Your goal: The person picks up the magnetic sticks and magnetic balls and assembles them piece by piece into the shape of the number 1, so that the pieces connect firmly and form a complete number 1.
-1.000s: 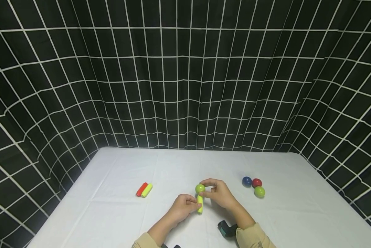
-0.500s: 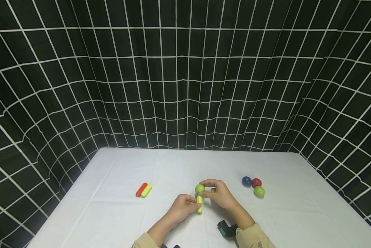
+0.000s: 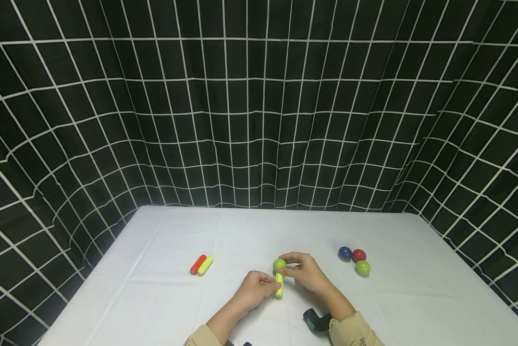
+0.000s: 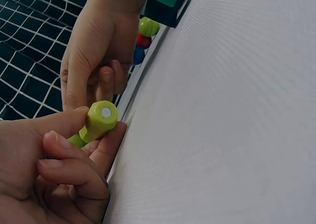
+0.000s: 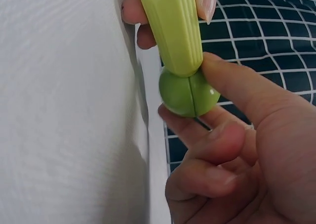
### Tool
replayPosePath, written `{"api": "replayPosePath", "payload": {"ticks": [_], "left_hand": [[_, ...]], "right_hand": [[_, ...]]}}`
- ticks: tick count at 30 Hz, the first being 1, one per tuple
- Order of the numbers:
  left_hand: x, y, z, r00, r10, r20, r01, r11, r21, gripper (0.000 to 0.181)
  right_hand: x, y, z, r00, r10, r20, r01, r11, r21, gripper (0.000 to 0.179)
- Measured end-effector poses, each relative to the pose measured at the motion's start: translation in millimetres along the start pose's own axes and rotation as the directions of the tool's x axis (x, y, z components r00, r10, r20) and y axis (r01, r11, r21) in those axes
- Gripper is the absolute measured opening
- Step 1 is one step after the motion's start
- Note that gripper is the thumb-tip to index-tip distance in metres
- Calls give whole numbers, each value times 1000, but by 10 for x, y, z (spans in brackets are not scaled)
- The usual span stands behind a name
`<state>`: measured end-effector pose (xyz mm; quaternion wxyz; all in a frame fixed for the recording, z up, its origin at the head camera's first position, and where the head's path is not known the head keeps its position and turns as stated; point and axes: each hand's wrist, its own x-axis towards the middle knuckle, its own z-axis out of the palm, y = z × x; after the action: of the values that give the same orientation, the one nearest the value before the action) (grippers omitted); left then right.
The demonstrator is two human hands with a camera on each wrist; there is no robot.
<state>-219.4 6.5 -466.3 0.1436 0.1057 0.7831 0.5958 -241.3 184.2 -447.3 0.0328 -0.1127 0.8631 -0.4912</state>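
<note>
Near the middle of the table, my left hand (image 3: 255,290) pinches a yellow-green ribbed stick (image 3: 279,286) between thumb and fingers. A round silvery disc (image 4: 106,112) shows on the stick's near end in the left wrist view. My right hand (image 3: 307,272) holds a glossy green ball (image 3: 278,264) by its sides, thumb toward me. In the right wrist view the stick's far end meets the ball (image 5: 177,95), which has a seam line around it. Both pieces are in line, the ball at the far end.
Left of the hands, a red stick (image 3: 198,265) and a yellow-green stick (image 3: 205,265) lie side by side. To the right sit a blue ball (image 3: 345,253), a red ball (image 3: 359,255) and another green ball (image 3: 363,268). A black grid curtain (image 3: 259,120) surrounds the white table (image 3: 164,307).
The right hand's fingers and the green ball have shifted very slightly toward me. The left hand keeps its pinch on the stick in the same place.
</note>
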Motion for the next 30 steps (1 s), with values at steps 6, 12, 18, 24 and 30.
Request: {"api": "replayPosePath", "payload": {"ticks": [6, 12, 18, 24, 30], "left_hand": [[5, 5, 5, 1000, -3, -14, 3, 1000, 1, 26], [10, 4, 13, 1000, -16, -21, 16, 1000, -1, 27], [9, 10, 10, 999, -25, -21, 25, 1000, -12, 26], [-7, 29, 6, 1000, -15, -16, 14, 1000, -22, 27], [-16, 33, 3, 1000, -7, -18, 7, 1000, -29, 26]], "right_hand": [[9, 11, 16, 1000, 14, 11, -14, 1000, -8, 41], [13, 26, 23, 1000, 16, 1, -16, 999, -42, 42], [18, 26, 24, 1000, 14, -8, -14, 998, -64, 42], [18, 26, 26, 999, 41, -19, -43, 995, -87, 44], [6, 31, 2, 997, 63, -47, -66, 994, -82, 42]]}}
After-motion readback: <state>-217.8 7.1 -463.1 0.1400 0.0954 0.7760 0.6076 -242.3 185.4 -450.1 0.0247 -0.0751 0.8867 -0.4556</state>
